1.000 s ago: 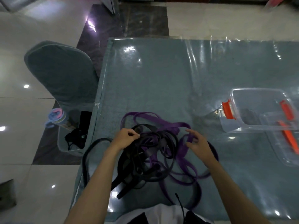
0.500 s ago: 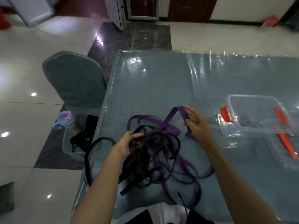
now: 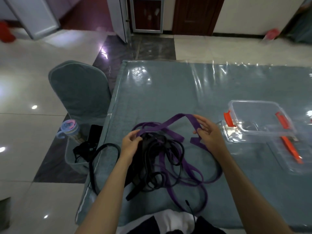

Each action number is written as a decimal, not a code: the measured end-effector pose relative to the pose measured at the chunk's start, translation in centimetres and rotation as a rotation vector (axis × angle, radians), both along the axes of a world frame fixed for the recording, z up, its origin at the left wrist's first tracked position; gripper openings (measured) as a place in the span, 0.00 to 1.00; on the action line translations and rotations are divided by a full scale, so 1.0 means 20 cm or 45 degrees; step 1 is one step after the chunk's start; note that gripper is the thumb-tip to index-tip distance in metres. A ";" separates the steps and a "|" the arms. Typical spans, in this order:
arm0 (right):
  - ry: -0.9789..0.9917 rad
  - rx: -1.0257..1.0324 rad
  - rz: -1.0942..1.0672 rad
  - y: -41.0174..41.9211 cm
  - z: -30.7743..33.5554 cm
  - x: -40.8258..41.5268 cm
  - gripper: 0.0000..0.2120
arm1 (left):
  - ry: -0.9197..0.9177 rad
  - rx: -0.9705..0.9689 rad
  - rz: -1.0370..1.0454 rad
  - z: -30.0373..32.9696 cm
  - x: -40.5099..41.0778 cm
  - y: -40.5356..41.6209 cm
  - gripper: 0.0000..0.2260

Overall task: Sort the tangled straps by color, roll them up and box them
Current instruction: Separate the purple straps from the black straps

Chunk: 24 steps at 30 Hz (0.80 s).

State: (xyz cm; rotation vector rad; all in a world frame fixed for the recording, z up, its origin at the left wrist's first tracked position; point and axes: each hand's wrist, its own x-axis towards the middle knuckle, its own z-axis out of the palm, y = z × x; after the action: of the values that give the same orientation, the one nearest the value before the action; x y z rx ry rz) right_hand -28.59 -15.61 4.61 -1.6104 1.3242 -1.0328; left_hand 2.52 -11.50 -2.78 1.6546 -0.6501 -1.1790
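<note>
The table (image 3: pixel 168 92), covered in grey-green cloth under a glossy clear sheet, carried the tangle near its front edge. Since a second earlier, a loop of the purple strap (image 3: pixel 170 121) had been raised clear of the heap, arching up from the left hand to the right; half a second before it stood lower and narrower. In judgement, separation by colour had only begun: no strap was free, rolled or boxed.

The purple strap was flat woven webbing, broad and limp, with further coils lying on the cloth right of and in front of the heap. The black straps (image 3: pixel 157 159) were narrower, densely knotted at the heap's centre, one loop hanging over the table's left edge.

The clear plastic box (image 3: pixel 256 122), rigid, with orange latches, stood well right of the heap, with its lid in front of it (latch state could not be told).

The right hand (image 3: pixel 208 134) pinched the raised purple webbing between thumb and nearly straight fingers. The left hand (image 3: pixel 130 143) gripped purple webbing at the heap's far left side, fingers curled.
</note>
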 end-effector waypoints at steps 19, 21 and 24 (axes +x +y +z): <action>0.860 0.356 0.173 0.19 -0.38 0.03 0.24 | -0.173 0.382 -0.318 -0.05 0.18 0.22 0.09; 1.014 0.239 0.071 0.22 -0.39 0.09 0.21 | -0.086 0.391 -0.270 -0.05 0.18 0.25 0.08; 0.776 -0.074 0.114 0.26 -0.37 0.22 0.12 | 0.098 0.380 -0.249 0.00 0.16 0.26 0.07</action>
State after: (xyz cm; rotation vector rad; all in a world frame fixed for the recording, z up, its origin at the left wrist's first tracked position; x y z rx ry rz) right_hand -24.11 -10.40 -2.87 -2.1070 1.5949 -0.5395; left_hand 5.75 -6.29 -2.80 1.8111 -0.6202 -1.5337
